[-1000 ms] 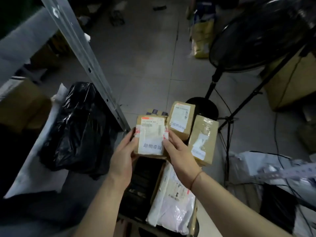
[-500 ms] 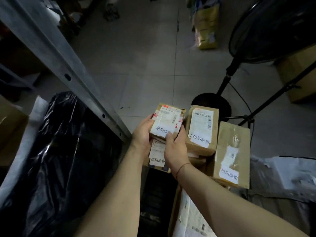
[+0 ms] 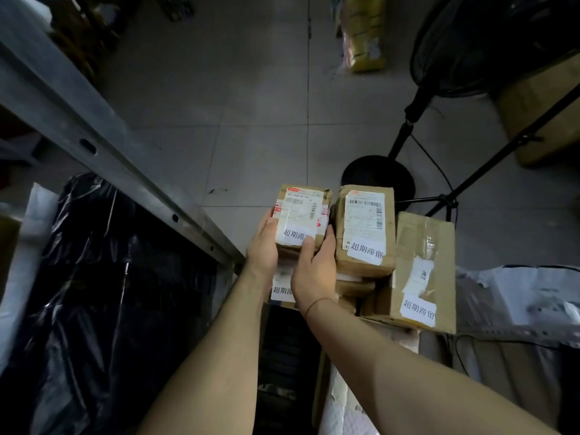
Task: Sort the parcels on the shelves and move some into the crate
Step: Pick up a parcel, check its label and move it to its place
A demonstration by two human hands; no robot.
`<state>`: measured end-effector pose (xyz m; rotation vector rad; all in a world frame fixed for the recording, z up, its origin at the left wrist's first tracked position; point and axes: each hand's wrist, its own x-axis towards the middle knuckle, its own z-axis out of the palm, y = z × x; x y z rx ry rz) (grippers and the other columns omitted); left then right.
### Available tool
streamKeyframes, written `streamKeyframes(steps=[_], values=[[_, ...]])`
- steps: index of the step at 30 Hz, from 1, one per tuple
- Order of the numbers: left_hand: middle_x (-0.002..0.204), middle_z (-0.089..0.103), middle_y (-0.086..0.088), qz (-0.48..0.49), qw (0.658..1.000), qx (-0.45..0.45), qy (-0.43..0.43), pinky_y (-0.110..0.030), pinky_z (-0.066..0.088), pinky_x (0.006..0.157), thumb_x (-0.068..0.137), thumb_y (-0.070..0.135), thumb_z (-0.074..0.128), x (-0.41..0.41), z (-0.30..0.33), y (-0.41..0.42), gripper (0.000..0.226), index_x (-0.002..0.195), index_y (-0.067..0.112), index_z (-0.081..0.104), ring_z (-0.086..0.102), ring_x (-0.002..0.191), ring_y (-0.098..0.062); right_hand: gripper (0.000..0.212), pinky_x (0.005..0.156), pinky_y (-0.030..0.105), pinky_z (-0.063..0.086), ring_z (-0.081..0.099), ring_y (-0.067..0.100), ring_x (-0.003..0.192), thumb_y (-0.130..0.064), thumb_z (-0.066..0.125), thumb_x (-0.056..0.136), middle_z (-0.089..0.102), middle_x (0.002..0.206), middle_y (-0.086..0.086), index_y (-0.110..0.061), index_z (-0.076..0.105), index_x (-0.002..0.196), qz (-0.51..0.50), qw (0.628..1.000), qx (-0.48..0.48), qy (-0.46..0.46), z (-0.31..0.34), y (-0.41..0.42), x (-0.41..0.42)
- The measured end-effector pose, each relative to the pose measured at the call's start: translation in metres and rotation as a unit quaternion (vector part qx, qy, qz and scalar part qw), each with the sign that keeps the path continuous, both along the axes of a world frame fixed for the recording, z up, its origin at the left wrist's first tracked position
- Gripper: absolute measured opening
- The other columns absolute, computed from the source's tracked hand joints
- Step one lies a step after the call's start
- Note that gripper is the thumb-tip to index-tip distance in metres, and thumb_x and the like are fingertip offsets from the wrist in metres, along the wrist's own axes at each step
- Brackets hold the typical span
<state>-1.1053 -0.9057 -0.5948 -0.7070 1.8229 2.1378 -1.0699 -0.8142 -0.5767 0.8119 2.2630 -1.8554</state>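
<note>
Both hands clamped on small labelled parcel (image 3: 299,216): left hand (image 3: 263,246) on left side, right hand (image 3: 314,265) on near-right corner. Long axis near-far. Sits atop stacked parcel (image 3: 282,288), just left of second parcel (image 3: 365,230). Crate not identifiable.

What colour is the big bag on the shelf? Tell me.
Glossy black bag, clearest in the head view, lower left.
</note>
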Motion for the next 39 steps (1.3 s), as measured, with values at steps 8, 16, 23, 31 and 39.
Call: streamKeyframes(steps=[8,16,23,31,39], values=[[0.123,0.079,0.008,0.002,0.998,-0.058,-0.017,-0.053,0.056,0.106,0.105,0.047,0.043,-0.003,0.008,-0.002,0.039,0.138,0.048,0.064,0.075,0.117,-0.021,0.059,0.124,0.047,0.040,0.048,0.022,0.148,-0.040,0.041,0.113,0.045,0.165,-0.007,-0.035,0.020,0.168,-0.006,0.999,0.003,-0.033,0.010,-0.005,0.001],[0.104,0.079,0.011,-0.020,0.978,-0.208,-0.009,-0.052,0.065,0.085,0.103,0.054,0.037,0.020,0.028,-0.001,0.028,0.110,0.053,0.065,0.078,0.094,-0.019,0.048,0.102,0.037,0.059,0.068,0.011,0.118,-0.025,0.047,0.110,0.063,0.141,-0.009,-0.033,0.041,0.156,0.074,0.997,0.008,0.007,0.029,0.014,0.033],[0.130,0.065,-0.010,-0.126,0.859,-0.496,0.005,-0.053,0.057,0.096,0.104,0.034,0.052,0.068,0.056,0.011,0.037,0.139,0.021,0.054,0.062,0.117,-0.032,0.047,0.121,0.041,0.043,0.049,0.022,0.141,-0.016,0.051,0.106,0.053,0.153,0.003,-0.017,0.048,0.153,0.328,0.900,0.272,0.093,0.055,0.056,0.046],[0.152,0.054,-0.003,-0.254,0.757,-0.602,0.019,-0.044,0.041,0.112,0.108,0.031,0.051,0.145,0.152,0.044,0.048,0.155,0.023,0.045,0.041,0.138,-0.031,0.035,0.103,0.041,0.045,0.052,0.031,0.121,-0.016,0.061,0.097,0.063,0.128,0.005,-0.019,0.060,0.133,0.463,0.725,0.498,0.110,0.129,0.109,0.069],[0.133,0.065,-0.002,-0.274,0.693,-0.662,0.078,-0.045,0.044,0.106,0.104,0.034,0.049,0.216,0.225,0.098,0.031,0.130,0.023,0.062,0.051,0.124,-0.030,0.027,0.096,0.042,0.048,0.054,0.028,0.119,-0.027,0.053,0.102,0.064,0.125,0.001,-0.024,0.063,0.128,0.422,0.765,0.475,0.100,0.192,0.183,0.147]])
